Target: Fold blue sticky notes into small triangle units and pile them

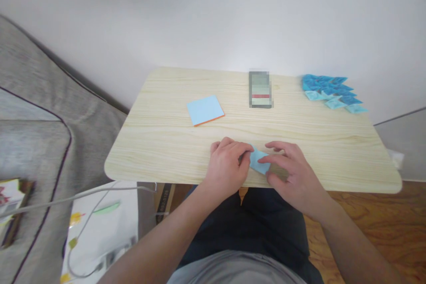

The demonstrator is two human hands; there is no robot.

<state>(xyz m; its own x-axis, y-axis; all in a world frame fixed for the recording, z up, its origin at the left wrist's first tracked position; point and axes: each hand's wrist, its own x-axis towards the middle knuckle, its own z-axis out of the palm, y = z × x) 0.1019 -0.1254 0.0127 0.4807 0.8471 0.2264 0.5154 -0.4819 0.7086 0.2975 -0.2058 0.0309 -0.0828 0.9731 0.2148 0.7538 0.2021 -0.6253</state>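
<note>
A small piece of light blue origami paper (261,162) lies near the front edge of the table, between my two hands. My left hand (229,162) is closed, its thumb and index finger pinching the paper's left end. From the other side, my right hand (289,171) reaches in with its fingers apart, the index fingertip resting on the paper and the thumb by its lower right corner. Farther back on the left lies a stack of light blue square paper (205,110) with an orange edge showing underneath.
Several folded blue paper pieces (329,91) sit in a cluster at the back right of the table (159,151). A phone-like device (260,89), pixelated, lies at the back middle. A grey sofa (89,142) and a white cable (76,196) are on the left.
</note>
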